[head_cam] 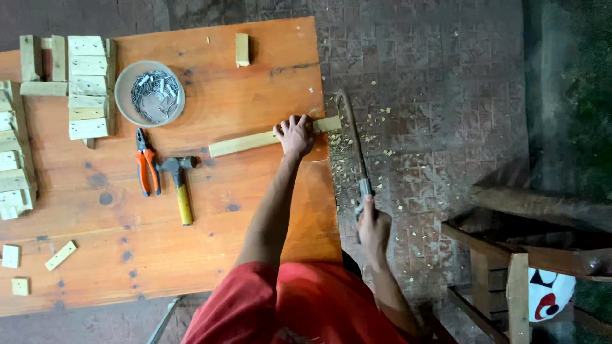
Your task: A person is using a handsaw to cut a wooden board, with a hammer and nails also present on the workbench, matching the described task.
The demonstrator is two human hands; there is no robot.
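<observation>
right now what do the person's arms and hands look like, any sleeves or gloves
Both arms are bare from the shoulder down, with no sleeves showing over them. The left hand and the right hand are bare too: no gloves, and no watch, ring or band that the head view lets me make out. The only clothing in view is a red garment over the body.

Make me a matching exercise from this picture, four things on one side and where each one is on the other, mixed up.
1. saw
2. wood strip
3. bowl of nails
4. hammer

A. right of the pliers
B. under the left hand
C. in the right hand
D. beside the stacked blocks

Pairs: 1-C, 2-B, 3-D, 4-A
</observation>
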